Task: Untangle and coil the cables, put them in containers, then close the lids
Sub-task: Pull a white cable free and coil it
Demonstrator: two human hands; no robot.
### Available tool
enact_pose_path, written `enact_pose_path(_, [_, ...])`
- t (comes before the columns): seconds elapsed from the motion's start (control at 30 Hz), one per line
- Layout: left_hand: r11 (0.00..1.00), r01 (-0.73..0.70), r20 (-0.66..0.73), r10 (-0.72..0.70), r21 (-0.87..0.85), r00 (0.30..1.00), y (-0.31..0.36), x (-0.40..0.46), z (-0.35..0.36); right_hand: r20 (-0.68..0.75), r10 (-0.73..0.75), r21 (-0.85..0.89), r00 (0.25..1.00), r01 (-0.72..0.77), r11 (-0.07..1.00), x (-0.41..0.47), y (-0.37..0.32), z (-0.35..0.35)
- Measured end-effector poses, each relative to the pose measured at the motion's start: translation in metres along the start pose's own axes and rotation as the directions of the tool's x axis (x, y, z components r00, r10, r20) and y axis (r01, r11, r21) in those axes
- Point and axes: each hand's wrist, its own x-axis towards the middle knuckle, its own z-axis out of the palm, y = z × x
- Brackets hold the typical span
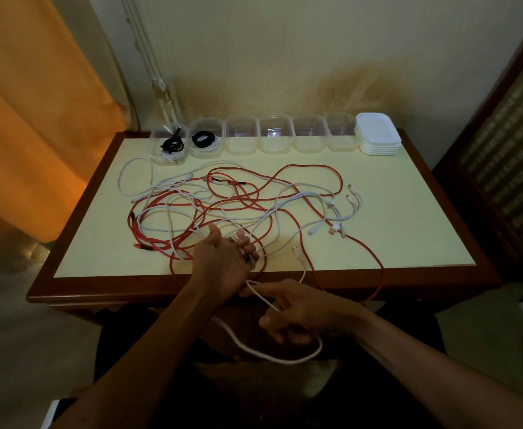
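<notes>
A tangle of red cables [311, 167] and white cables [288, 196] sprawls over the table's cream top [408, 212]. My left hand [223, 261] rests at the front edge with loops of a white cable wound around its fingers. My right hand [297, 311], below the table edge, pinches the same white cable [272, 356], whose slack hangs in a loop over my lap. Several clear containers [274, 136] line the back edge. The two leftmost ones [169, 148] hold coiled black and white cables. A stack of white lids [378, 134] stands at the back right.
The table has a dark wooden rim [105, 292]. An orange curtain [37, 119] hangs on the left, and a dark wooden piece of furniture [501, 150] stands close on the right. One red cable droops over the front edge near my right arm.
</notes>
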Motion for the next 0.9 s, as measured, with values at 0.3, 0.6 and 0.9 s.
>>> enact_pose_path(0.3, [0.453, -0.305, 0.026, 0.524, 0.838, 0.851, 0.021, 0.008, 0.022, -0.446, 0.085, 0.542, 0.891, 0.193, 0.818, 0.008, -0.014, -0.016])
enact_pose_path(0.6, [0.532, -0.091, 0.187, -0.130, 0.842, 0.974, 0.008, -0.001, 0.017, -0.598, -0.048, 0.255, 0.800, 0.247, 0.935, 0.011, -0.034, -0.039])
enact_pose_path(0.9, [0.597, -0.112, 0.341, -0.286, 0.794, 0.895, 0.009, -0.011, 0.004, -0.681, -0.076, 0.135, 0.728, 0.227, 0.964, 0.019, -0.018, -0.043])
